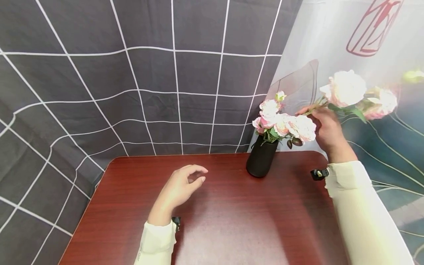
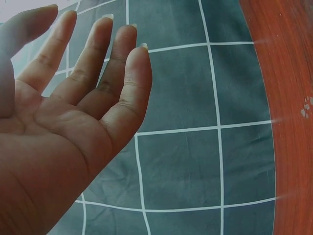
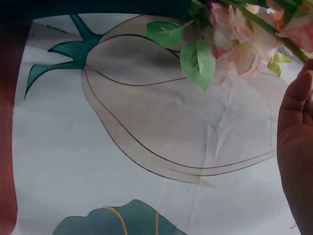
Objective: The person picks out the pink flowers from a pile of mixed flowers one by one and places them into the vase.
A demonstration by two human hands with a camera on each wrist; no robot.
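My right hand (image 1: 329, 129) grips the stems of a spray of pale pink peonies (image 1: 346, 88) at the table's far right corner. Its blooms spread to the right of the hand, and the stem ends point left. Close by on the left, a black vase (image 1: 260, 158) stands upright and bears more pink peonies (image 1: 281, 123). In the right wrist view, pink blooms (image 3: 239, 44) and green leaves (image 3: 198, 63) fill the top right, beside the hand (image 3: 296, 142). Over the table's left half, my left hand (image 1: 179, 187) holds nothing, its fingers loosely curved.
The red-brown wooden table (image 1: 225, 221) has rounded far corners. Behind it hangs a dark grey cloth (image 1: 198, 73) with white grid lines. A pale printed curtain (image 1: 298, 48) with plant drawings hangs at the right side.
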